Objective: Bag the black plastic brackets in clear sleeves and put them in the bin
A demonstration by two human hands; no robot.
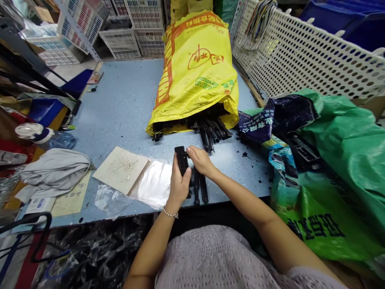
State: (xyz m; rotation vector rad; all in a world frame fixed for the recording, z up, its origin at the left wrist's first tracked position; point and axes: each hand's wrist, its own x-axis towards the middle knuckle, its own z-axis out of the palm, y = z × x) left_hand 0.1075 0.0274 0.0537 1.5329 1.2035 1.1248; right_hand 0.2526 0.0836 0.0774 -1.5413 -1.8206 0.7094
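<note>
My left hand (179, 186) is wrapped round a long black plastic part (181, 159) held above the table's front edge. My right hand (201, 161) is closed, with thumb and fingertips pinched against the upper right side of that part. Whatever may lie between those fingertips is too small to make out. Just below the hands, more black parts (203, 188) lie on the blue table. To the left is a square board (120, 168) with many tiny thin metal pieces scattered on it. Clear plastic bags (153, 182) lie flat beside the board.
A big yellow woven sack (198, 64) lies ahead, black parts (210, 130) spilling from its mouth. Green sacks (339, 160) stand at the right below a white perforated panel (309, 52). A grey cloth (57, 172) and a clear bottle (48, 136) are at the left.
</note>
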